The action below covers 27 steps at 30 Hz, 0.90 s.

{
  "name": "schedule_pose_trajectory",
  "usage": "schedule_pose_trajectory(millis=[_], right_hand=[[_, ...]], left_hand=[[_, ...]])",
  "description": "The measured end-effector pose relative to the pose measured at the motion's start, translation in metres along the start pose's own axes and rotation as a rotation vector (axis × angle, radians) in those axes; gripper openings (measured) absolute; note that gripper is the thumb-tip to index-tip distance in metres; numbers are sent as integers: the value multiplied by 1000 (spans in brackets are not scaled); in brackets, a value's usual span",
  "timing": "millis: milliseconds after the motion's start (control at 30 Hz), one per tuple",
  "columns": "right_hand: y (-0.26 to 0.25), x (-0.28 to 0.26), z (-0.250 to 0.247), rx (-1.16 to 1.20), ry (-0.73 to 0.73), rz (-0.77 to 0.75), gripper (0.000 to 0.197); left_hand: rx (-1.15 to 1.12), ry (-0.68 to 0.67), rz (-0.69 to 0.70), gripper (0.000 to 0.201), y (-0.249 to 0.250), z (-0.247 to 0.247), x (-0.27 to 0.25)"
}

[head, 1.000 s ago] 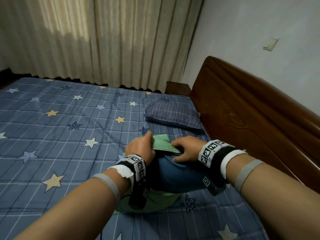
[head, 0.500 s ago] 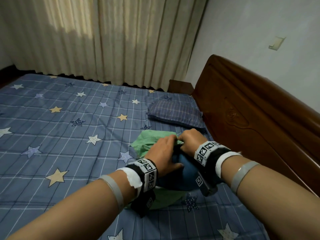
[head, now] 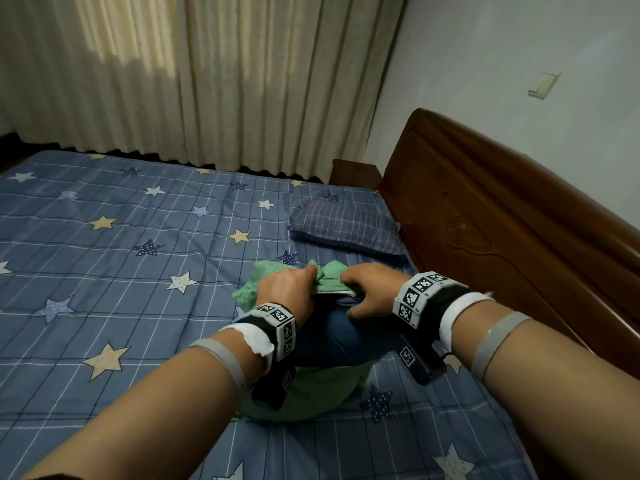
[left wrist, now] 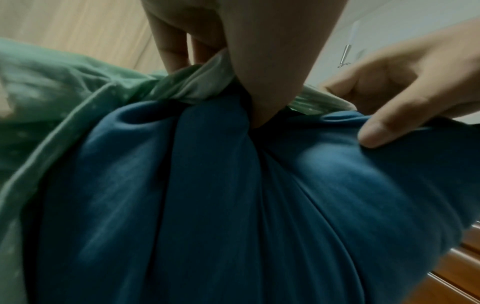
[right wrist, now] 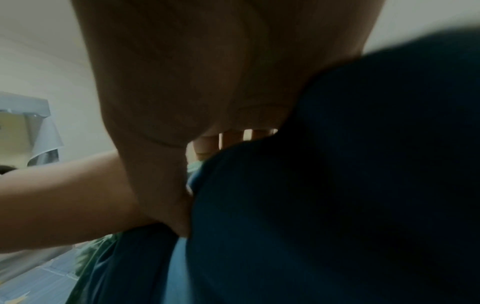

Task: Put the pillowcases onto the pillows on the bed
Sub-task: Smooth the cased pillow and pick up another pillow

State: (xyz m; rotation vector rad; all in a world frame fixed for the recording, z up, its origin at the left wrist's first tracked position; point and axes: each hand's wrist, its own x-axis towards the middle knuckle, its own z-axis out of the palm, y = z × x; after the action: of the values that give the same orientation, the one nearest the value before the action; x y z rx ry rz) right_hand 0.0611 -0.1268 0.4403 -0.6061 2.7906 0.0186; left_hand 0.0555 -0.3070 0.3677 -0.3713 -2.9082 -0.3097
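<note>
Together, the green pillowcase [head: 263, 282] is gripped at its bunched edge by the left hand [head: 287, 289] and the right hand [head: 370, 292], fingers curled into the cloth. A dark blue pillow [head: 346, 337] is pressed beneath them, partly sheathed in green. Beyond this pillow, a plaid-cased pillow [head: 346, 230] lies against the wooden headboard [head: 502, 230] on the star-patterned sheet [head: 121, 271].

- Two pillows on the bed — a dark blue pillow [head: 341, 336] up front and a plaid-covered pillow [head: 346, 230] lying near the headboard.
- One green pillowcase [head: 322, 393], partly over the blue one.
- Two hands at work: left hand [head: 285, 289], right hand [head: 372, 289].
- One bed [head: 138, 254], one wooden headboard [head: 502, 220].
- One curtain [head: 190, 81] — one wall switch [head: 543, 85].
</note>
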Motion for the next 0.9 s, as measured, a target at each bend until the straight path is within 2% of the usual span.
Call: schedule_pose_trajectory(millis=[67, 167, 233, 367, 400, 467, 567, 667, 800, 900], right_hand=[[1, -1, -6, -44, -48, -18, 35], [1, 1, -6, -70, -46, -20, 34], [4, 5, 0, -92, -18, 26, 31], [8, 8, 7, -110, 65, 118, 8], [8, 10, 8, -100, 94, 125, 9], [4, 13, 10, -64, 144, 127, 4], [-8, 18, 12, -37, 160, 73, 11], [-9, 20, 10, -40, 132, 25, 13], [-2, 16, 2, -28, 112, -34, 24], [1, 15, -3, -31, 121, -72, 20]], left_hand=[[-19, -11, -42, 30, -2, -3, 1], [-39, -20, -57, 39, -2, -4, 2], [-89, -18, 8, 42, 0, -5, 1], [-276, -53, 258, 57, 21, -3, -16], [-306, -68, 282, 63, 26, -1, -19], [-340, -74, 242, 67, 32, 3, -17], [-281, -48, 109, 41, 27, 5, -7], [-161, -30, 83, 22, 18, 4, -1], [-83, 15, 60, 18, 9, 1, 4], [-54, 24, 24, 22, 6, 0, 10]])
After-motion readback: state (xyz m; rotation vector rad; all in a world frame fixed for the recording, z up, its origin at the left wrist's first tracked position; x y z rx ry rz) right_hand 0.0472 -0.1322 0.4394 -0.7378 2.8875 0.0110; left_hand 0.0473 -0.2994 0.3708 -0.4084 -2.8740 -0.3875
